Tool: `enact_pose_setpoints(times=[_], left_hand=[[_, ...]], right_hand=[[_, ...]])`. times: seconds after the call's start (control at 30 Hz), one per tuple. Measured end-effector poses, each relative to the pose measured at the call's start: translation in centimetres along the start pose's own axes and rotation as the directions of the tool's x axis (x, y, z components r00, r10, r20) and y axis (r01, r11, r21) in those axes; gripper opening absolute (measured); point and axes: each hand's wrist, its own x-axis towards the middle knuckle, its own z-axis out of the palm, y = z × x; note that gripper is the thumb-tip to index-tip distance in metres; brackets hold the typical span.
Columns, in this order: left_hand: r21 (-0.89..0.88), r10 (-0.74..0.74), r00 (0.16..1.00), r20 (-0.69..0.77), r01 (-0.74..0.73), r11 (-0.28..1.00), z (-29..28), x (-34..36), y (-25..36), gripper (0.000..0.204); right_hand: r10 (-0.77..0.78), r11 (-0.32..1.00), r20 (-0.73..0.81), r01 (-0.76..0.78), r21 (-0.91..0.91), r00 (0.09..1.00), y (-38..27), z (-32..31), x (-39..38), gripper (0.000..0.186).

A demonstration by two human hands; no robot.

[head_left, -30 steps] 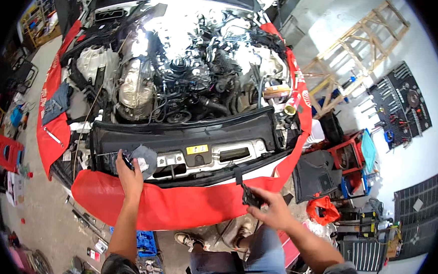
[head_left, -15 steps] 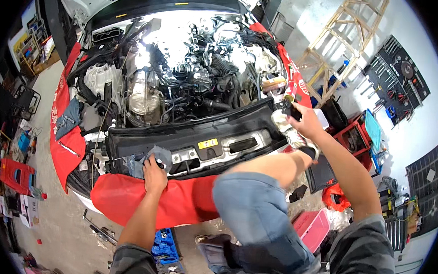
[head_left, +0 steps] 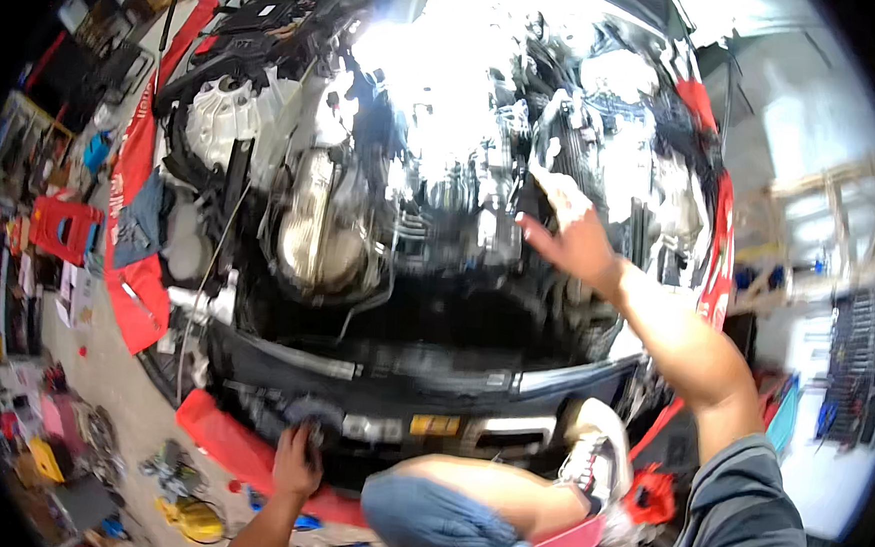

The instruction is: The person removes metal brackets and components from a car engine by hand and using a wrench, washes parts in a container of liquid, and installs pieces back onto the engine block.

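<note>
My right hand [head_left: 575, 237] reaches over the engine [head_left: 452, 204], thumb and fingers apart and nothing seen in it. Glare and motion blur smear the parts under it. At the front edge, my left hand [head_left: 296, 460] rests beside a grey rag [head_left: 314, 413], on the red fender cover [head_left: 232, 441]. Its fingers curl round something small and dark that I cannot make out. My bent leg [head_left: 484, 492] is raised, with the white shoe [head_left: 597, 454] at the black front panel [head_left: 380, 395].
Denim-blue cloth [head_left: 142, 217] and a metal tool [head_left: 138, 300] lie on the left fender cover. Left on the floor are a red plastic stool [head_left: 65, 229] and a yellow item [head_left: 190, 519]. A wooden ladder [head_left: 811, 226] and wall-hung tools [head_left: 854, 339] stand right.
My right hand has left the shoe and the dark thing by it, and moved left and forward over the engine. My view has shifted closer over the bay. My left hand stays by the rag.
</note>
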Motion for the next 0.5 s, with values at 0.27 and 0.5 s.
enact_pose_setpoints(times=[0.27, 0.5], left_hand=[[0.066, -0.207, 0.975, 0.087, 0.202, 0.977, 0.0, 0.2, 0.8, 0.05], [0.142, -0.284, 0.934, 0.215, 0.258, 0.956, 0.5, -0.8, -0.2, 0.056]], right_hand=[[-0.547, 0.799, 0.382, 0.327, 0.506, 0.745, 2.9, 9.3, 2.4, 0.075], [-0.57, 0.775, 0.396, 0.31, 0.551, 0.72, 4.4, 10.6, 3.0, 0.068]])
